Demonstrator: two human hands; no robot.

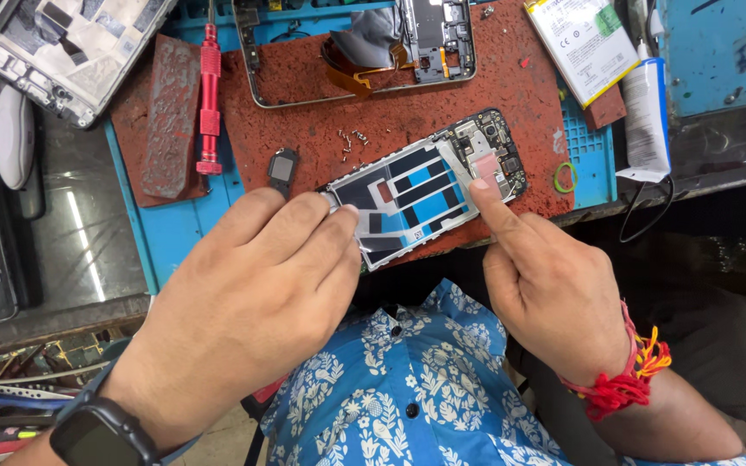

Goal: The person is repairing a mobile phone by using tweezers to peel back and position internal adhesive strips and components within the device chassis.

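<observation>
Two bare hands meet over an opened phone frame (425, 192) that lies slantwise on a worn red mat (304, 129), its near end jutting past the bench edge toward the person's blue patterned shirt (407, 388). The left hand (252, 302), a dark watch (101, 436) on its wrist, grasps the near left end of the frame, fingers curled over the corner so the fingertips (338, 211) rest on the metal. The right hand (546, 293), with red and yellow thread (628, 380) tied round the wrist, is mostly curled, and its forefinger presses down on the frame's right side beside the circuit board (498, 155); it pins the frame rather than closing round it.

Just beyond the frame a few tiny screws (351, 138) lie loose on the mat, and a small dark part (283, 168) sits near the left hand's knuckles. Farther left a red screwdriver (209, 95) lies lengthwise between the mat and a second scrap of worn mat (166, 121). At the far side another stripped frame (356, 52) rests with an orange ribbon cable (360, 79) curling out of it. A white battery (582, 39) lies far right, a green ring (565, 178) on the blue mat (593, 147) beneath, and a third phone shell (71, 47) sits far left.
</observation>
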